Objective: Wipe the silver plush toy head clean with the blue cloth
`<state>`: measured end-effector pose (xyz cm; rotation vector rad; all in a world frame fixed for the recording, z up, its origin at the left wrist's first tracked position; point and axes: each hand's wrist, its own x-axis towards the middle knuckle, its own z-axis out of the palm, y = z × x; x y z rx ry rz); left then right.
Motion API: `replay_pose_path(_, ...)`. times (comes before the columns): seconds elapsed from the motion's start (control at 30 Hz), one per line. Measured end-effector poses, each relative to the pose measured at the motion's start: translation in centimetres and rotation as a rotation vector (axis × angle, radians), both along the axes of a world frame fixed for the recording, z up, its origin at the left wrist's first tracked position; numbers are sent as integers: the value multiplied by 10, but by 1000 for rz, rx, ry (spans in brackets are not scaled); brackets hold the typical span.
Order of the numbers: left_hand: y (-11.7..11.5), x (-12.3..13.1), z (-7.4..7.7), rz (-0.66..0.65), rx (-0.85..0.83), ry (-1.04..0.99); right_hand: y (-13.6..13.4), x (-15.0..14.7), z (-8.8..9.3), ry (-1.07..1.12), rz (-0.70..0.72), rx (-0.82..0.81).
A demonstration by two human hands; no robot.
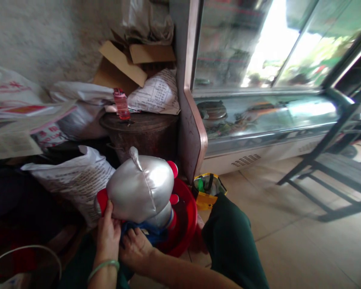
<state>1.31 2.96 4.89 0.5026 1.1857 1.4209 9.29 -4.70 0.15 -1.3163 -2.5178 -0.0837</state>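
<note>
A shiny silver plush doll (140, 190) with red ears and blue cloth at its neck rests on my lap, partly over a red plastic basin (187, 224). My left hand (107, 235), with a green bangle on the wrist, grips the doll by its neck just under the head. My right hand (135, 249) pinches the blue cloth (152, 235) at the doll's body. My knee in dark green trousers (228, 237) rises to the right.
A white printed sack (74, 180) lies left of the doll. Behind stand a dark round drum (142, 132) with a pink bottle (122, 105), cardboard and bags. A glass display fridge (258, 104) and a metal frame (333, 168) fill the right. A yellow bag (207, 192) sits on the tiled floor.
</note>
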Motion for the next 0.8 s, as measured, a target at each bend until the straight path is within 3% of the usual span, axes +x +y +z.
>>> replay_pose_path(0.1, -1, 2, -2, 37, 2, 2, 5, -11, -6, -9, -53, -52)
replay_pose_path(0.27, -3, 12, 1, 58, -33, -21, -16, -4, -10, 14, -112, -194)
replay_pose_path(0.4, -5, 14, 6, 69, -46, -93, -38, 27, -16, 100, -133, -379)
replay_pose_path(0.53, -7, 15, 17, 56, -73, -142, -52, 77, -13, 309, -253, -573)
replay_pose_path(0.63, -9, 16, 24, 90, -121, -153, -53, 126, 10, 594, -387, -645)
replay_pose_path(0.8, -8, 14, 25, 100, -144, -175, -38, 218, 75, 1207, -568, -533)
